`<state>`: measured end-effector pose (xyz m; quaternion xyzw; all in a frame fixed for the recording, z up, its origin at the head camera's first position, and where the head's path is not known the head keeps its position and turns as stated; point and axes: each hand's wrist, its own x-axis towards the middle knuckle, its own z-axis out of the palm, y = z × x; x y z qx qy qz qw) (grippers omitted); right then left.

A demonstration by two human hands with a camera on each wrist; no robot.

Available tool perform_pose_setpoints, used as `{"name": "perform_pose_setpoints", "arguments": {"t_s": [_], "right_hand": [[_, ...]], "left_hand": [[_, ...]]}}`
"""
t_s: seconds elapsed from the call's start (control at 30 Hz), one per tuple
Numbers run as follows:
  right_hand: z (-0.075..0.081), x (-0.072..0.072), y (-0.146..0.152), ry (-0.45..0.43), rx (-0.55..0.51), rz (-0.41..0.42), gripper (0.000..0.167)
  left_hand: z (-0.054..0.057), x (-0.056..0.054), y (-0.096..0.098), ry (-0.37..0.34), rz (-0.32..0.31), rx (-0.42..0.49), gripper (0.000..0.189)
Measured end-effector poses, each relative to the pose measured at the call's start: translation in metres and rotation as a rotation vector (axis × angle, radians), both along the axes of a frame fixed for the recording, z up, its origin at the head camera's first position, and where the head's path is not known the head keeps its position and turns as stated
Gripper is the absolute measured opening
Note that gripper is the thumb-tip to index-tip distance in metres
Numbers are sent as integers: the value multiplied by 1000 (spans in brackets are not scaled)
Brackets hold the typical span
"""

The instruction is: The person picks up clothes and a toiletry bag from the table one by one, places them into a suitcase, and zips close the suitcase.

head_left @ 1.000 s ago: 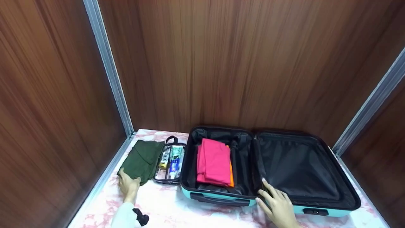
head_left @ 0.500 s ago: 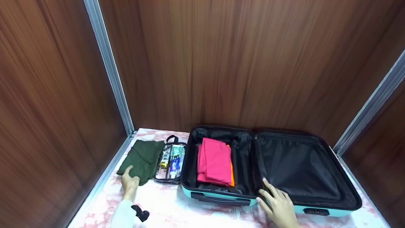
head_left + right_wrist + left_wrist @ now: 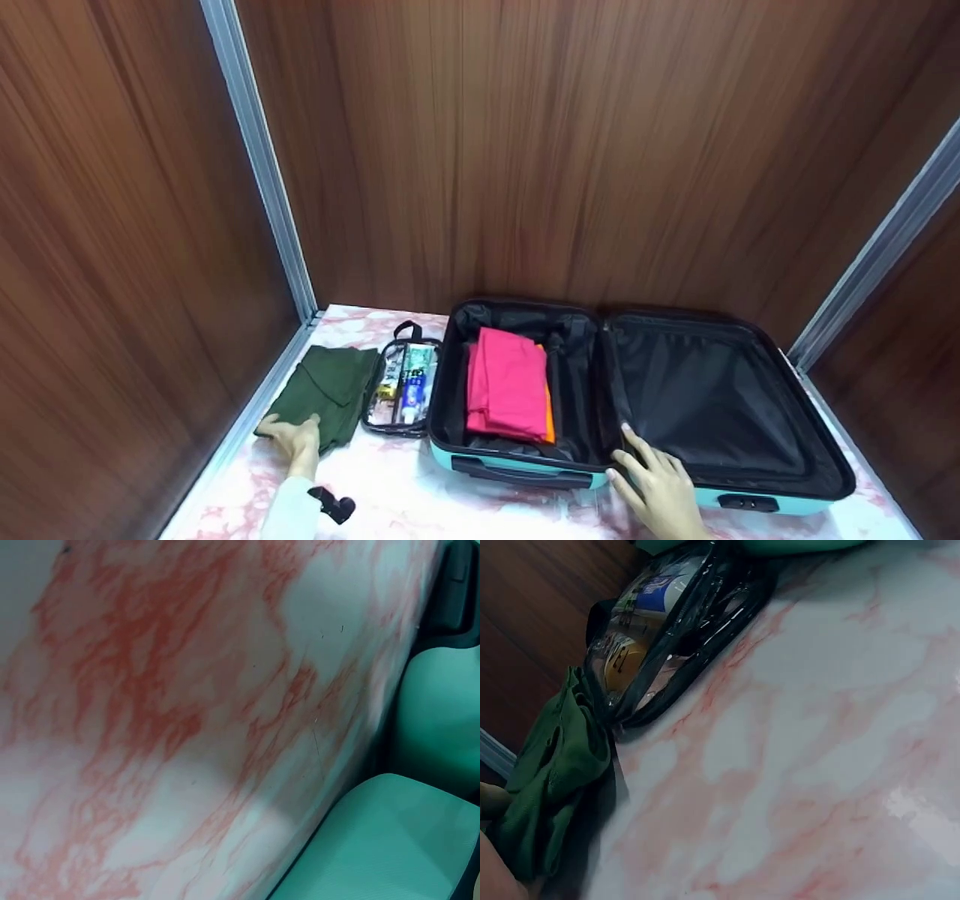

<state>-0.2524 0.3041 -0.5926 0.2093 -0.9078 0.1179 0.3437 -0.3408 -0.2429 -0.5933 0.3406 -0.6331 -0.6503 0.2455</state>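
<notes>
A folded dark green garment (image 3: 330, 382) lies at the left of the table. My left hand (image 3: 296, 439) grips its near edge, thumb on the right side and fingers on the left. In the left wrist view, bunched green cloth (image 3: 559, 772) shows beside part of the hand. An unfolded turquoise suitcase (image 3: 525, 469) with black lining lies to the right. My right hand (image 3: 660, 487) rests with spread fingers at its near edge, where the two halves meet. Folded pink clothing (image 3: 514, 382) sits in the left half, over an orange piece (image 3: 550, 420).
Between the green garment and the suitcase lies a clear toiletry pouch (image 3: 403, 429) with black trim, holding a toothpaste tube (image 3: 413, 397) and other items. Wood-grain panels (image 3: 525, 150) stand behind and on both sides of the marbled table (image 3: 405, 502).
My left hand has drawn the green garment toward me and slightly left, widening its gap from the pouch. My right hand and the suitcase stay where they were.
</notes>
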Motion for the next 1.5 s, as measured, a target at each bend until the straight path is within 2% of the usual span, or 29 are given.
{"name": "perform_pose_setpoints", "arguments": {"t_s": [0.07, 0.13, 0.27, 0.37, 0.5, 0.7, 0.8, 0.97, 1.1, 1.17, 1.37, 1.43, 1.5], "right_hand": [[0, 0, 0, 5, 1, 3, 27], [-1, 0, 0, 9, 2, 7, 27], [-2, 1, 1, 20, 4, 10, 28], [-2, 1, 1, 25, -1, 7, 28], [-3, 1, 0, 23, 0, 5, 27], [-3, 1, -1, 30, 8, 13, 28], [-2, 1, -1, 25, 1, 11, 28], [0, 0, -1, 6, -3, 8, 28], [1, 1, -1, 9, 1, 9, 29], [1, 1, -1, 13, 0, 10, 29], [0, 1, -1, 23, -5, 8, 28], [0, 1, -1, 26, -4, 7, 28], [-1, 1, 0, 28, -2, 6, 28]], "left_hand": [[0, 2, -2, 12, 13, 73, 90], [0, 4, -4, -43, 1, 79, 98], [3, 6, -6, -149, -86, 2, 83], [4, 7, -6, -177, -142, -74, 67], [4, 8, -4, -165, -166, -126, 65], [3, 8, -1, -51, -199, -64, 71], [4, 7, 0, -19, -228, -59, 72], [10, 4, 2, -43, -266, -98, 68], [17, 1, 3, -59, -240, -106, 68], [21, 0, 6, -39, -208, -87, 69], [34, -5, 16, 92, -117, -15, 64], [39, -7, 21, 145, -105, 6, 61], [44, -8, 25, 163, -93, 2, 59]]}}
